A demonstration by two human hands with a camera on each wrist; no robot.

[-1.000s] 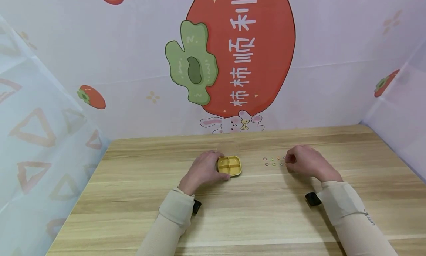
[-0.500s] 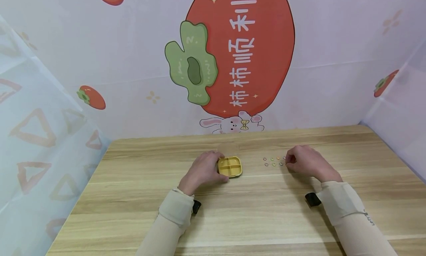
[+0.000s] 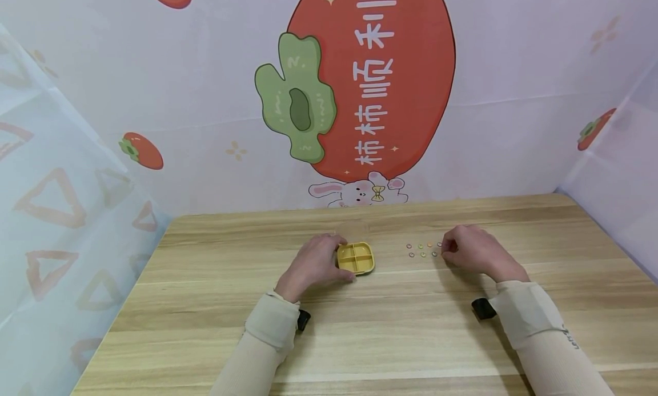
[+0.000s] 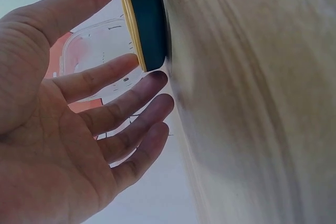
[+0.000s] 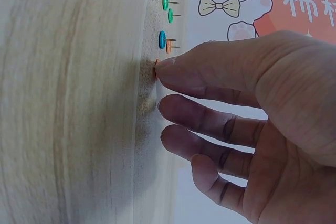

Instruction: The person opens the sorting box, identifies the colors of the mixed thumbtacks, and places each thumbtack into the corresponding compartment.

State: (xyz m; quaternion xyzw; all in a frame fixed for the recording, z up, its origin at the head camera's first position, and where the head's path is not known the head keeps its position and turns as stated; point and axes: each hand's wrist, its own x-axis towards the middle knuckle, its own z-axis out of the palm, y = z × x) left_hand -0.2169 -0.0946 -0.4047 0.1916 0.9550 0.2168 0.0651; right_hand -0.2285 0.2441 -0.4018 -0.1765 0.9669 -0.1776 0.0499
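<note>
A small yellow divided tray (image 3: pixel 356 256) lies mid-table. My left hand (image 3: pixel 312 264) holds its left edge, thumb on the near side and fingers on the far side. The left wrist view shows the tray's teal underside (image 4: pixel 148 22) between thumb and forefinger. Right of the tray, several coloured pushpins (image 3: pixel 422 250) stand in two short rows. My right hand (image 3: pixel 475 250) rests at the rows' right end, fingers curled. In the right wrist view its top fingertips (image 5: pixel 168 69) pinch an orange pin (image 5: pixel 156 65) against the wood, beside a blue pin (image 5: pixel 162 39) and green pins (image 5: pixel 165 2).
The wooden table (image 3: pixel 360 333) is walled by a printed backdrop (image 3: pixel 370 82) behind and plastic sheets on both sides. Both forearms wear cream sleeves, with a black wrist strap (image 3: pixel 483 308) on each.
</note>
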